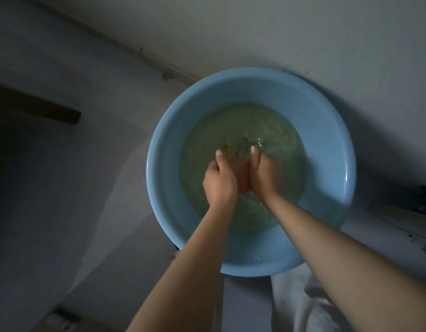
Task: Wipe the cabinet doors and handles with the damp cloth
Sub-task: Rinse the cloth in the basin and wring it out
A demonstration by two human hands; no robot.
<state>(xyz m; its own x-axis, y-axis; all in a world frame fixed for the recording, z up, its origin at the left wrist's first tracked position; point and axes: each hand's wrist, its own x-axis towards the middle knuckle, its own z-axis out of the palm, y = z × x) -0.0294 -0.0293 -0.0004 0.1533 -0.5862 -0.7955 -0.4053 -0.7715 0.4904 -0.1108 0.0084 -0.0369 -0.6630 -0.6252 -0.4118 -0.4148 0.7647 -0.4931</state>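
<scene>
1. Head view showed both hands together over the middle of a basin, squeezing a reddish-pink cloth (243, 174) between them.
2. The left hand (219, 180) had its fingers curled round the near side of the cloth, thumb raised toward the water.
3. The right hand (264, 173) pressed against the cloth from the other side, its fingers bent over it and partly dipped under the surface; exactly how its fingertips lay was hidden by the water.
4. Only a small part of the cloth showed between the two palms; the rest was covered by the hands or submerged.
5. The blue basin (164, 164) held cloudy, greenish water (207, 140) with dark specks floating just beyond the fingertips.
6. The basin stood on a pale floor (303, 32), close to the seam where floor met wall (51, 68); the room was dim.
7. No cabinet door or handle could be made out with any certainty.
8. Judged from this, the work stood at the wetting or rinsing of the cloth. The murky water hinted that some wiping might be done already, though that could not be confirmed. Wringing out and wiping doors and handles appeared to remain.
</scene>
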